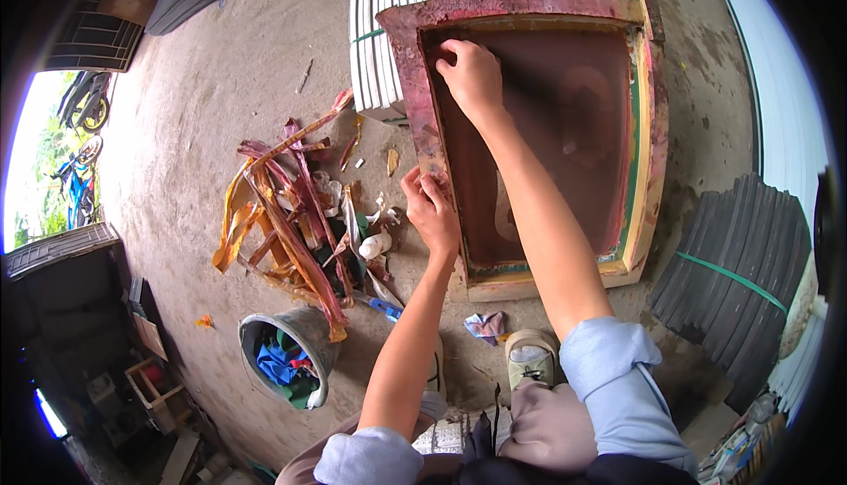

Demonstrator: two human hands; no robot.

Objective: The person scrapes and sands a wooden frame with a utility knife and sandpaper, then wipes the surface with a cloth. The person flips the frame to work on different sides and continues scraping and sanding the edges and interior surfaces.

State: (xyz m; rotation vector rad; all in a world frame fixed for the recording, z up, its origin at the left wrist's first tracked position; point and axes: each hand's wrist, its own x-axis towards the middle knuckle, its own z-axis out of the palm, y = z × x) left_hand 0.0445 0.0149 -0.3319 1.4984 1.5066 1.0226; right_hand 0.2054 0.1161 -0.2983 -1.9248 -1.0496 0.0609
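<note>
A wooden screen-printing frame (419, 101), stained red and yellow, leans in front of me against a stack of white strips. Its brownish mesh (565, 194) has green and pale tape along the inner edges. My left hand (432, 213) is closed on the frame's left side, fingers bent around the wood. Across the mesh, my right hand (470, 75) reaches to the upper left inner corner. Its fingers are curled together in a pinch there; whatever they hold is hidden.
Left of the frame lies a pile of peeled, stained tape strips (296, 207), with a small white bottle (375, 245) and a blue cutter (386, 308). A bucket of cloths (322, 388) stands nearer. White strips (379, 70) sit behind, a strapped dark stack (741, 264) at right.
</note>
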